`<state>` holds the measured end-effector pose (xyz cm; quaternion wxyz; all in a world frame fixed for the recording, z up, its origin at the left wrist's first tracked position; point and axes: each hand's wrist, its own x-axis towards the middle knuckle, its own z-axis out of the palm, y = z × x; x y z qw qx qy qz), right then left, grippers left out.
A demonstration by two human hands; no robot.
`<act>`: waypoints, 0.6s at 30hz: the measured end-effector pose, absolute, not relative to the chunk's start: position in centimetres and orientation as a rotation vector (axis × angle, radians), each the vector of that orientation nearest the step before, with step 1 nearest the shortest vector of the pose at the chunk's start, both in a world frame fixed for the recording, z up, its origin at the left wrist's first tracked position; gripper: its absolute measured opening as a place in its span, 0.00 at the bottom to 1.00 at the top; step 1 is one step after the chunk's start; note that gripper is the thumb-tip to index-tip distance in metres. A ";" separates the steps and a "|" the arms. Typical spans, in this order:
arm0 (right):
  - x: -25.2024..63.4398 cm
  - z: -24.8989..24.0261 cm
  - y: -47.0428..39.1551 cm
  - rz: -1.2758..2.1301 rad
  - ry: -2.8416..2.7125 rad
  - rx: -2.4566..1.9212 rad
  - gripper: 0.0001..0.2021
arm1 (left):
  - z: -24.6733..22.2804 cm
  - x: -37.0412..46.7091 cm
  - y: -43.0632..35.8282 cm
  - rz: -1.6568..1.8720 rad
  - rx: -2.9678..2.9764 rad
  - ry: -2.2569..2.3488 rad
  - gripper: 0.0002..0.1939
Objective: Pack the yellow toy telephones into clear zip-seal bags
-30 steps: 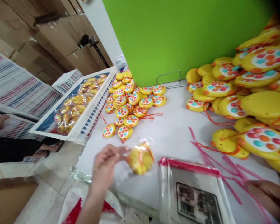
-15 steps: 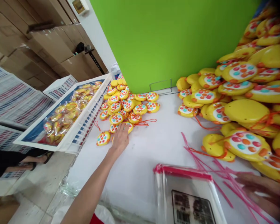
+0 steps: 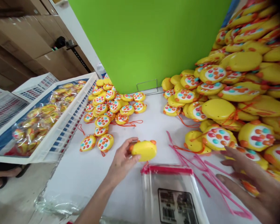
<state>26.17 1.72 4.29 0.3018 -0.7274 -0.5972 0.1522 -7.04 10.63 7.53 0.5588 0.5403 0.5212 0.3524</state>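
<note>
My left hand [image 3: 124,160] is closed around one end of a yellow duck-shaped toy [image 3: 145,151], held above the table with its plain yellow back turned up. Just below the toy lies a stack of clear plastic bags [image 3: 151,183] with a pink top edge and a printed black label [image 3: 177,207]. At the right, my right hand [image 3: 252,180] is open with fingers spread, holding nothing. It hovers over pink strips [image 3: 214,177] near a large pile of the same toys [image 3: 218,137], whose upturned sides carry coloured dots and orange cords.
A smaller group of toys [image 3: 102,121] lies at the table's left. Beyond it stands a white crate [image 3: 67,130] of bagged toys. A green panel [image 3: 149,43] rises behind the table [image 3: 128,193]. Cardboard boxes [image 3: 21,34] are stacked at the far left, and a person's feet [image 3: 9,172] show below the crate.
My left hand has lifted a toy from the left group and brought it right, towards the bags. My right hand has spread and risen slightly. The view has shifted right.
</note>
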 end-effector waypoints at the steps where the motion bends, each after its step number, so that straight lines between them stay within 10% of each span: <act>1: 25.8 4.6 1.8 0.406 -1.583 -1.954 0.34 | 7.5 -6.1 9.8 0.809 1.251 1.187 0.27; 9: 22.2 4.6 0.6 0.623 -1.747 -1.636 0.21 | 6.9 -2.3 6.0 0.602 1.463 1.179 0.20; 18: 20.6 4.2 0.9 0.655 -1.838 -1.565 0.29 | 7.2 -0.7 4.5 0.584 1.591 1.123 0.20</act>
